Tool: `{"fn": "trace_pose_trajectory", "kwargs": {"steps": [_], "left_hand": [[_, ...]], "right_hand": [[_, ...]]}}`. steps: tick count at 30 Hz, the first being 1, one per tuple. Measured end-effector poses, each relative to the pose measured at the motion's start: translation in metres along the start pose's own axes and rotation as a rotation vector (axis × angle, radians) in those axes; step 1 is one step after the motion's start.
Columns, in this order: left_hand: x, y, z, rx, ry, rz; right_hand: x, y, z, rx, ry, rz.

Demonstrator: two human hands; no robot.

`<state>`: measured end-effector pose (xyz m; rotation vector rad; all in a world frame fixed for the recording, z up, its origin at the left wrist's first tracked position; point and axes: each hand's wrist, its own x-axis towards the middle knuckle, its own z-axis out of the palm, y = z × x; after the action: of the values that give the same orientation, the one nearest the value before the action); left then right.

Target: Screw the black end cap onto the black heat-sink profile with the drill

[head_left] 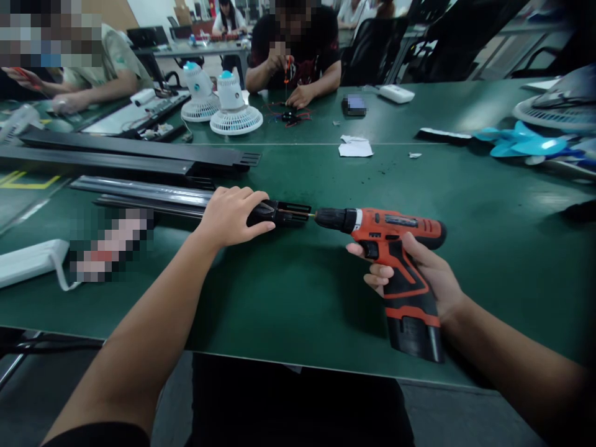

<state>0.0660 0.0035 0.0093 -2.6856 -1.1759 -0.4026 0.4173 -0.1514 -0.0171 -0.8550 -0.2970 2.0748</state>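
My right hand [419, 273] is wrapped round the grip of a red and black cordless drill [395, 248], held level above the green table [298, 298]. Its bit points left into the black end cap [284, 214] of a long grey metal rail [149, 198] lying on the table. My left hand [230, 214] is closed over the rail just behind that end cap, pressing it down.
More black rails [130, 155] lie at the back left. Two small white fans [233, 105] stand beyond them, with a phone [354, 104], paper scraps [354, 148] and blue fan blades [521, 141] further right. A white power strip [28, 261] sits at left. Other people work across the table.
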Motion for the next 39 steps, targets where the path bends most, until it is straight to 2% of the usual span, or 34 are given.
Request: {"fn": "trace_pose_trajectory", "kwargs": {"steps": [6, 16, 22, 28, 39], "left_hand": [[0.001, 0.0, 0.0, 0.011, -0.018, -0.014], [0.005, 0.002, 0.001, 0.036, -0.032, -0.036], [0.004, 0.001, 0.002, 0.005, -0.014, -0.028], [0.003, 0.001, 0.001, 0.039, -0.01, 0.002], [0.004, 0.005, -0.002, 0.024, -0.049, -0.021]], "right_hand": [[0.0, 0.001, 0.007, 0.035, -0.021, -0.019], [0.002, 0.004, 0.007, -0.074, -0.055, -0.026], [0.003, 0.001, 0.012, -0.055, -0.077, -0.097], [0.003, 0.003, 0.007, -0.058, -0.088, -0.005], [0.006, 0.007, 0.006, -0.068, -0.109, -0.045]]}}
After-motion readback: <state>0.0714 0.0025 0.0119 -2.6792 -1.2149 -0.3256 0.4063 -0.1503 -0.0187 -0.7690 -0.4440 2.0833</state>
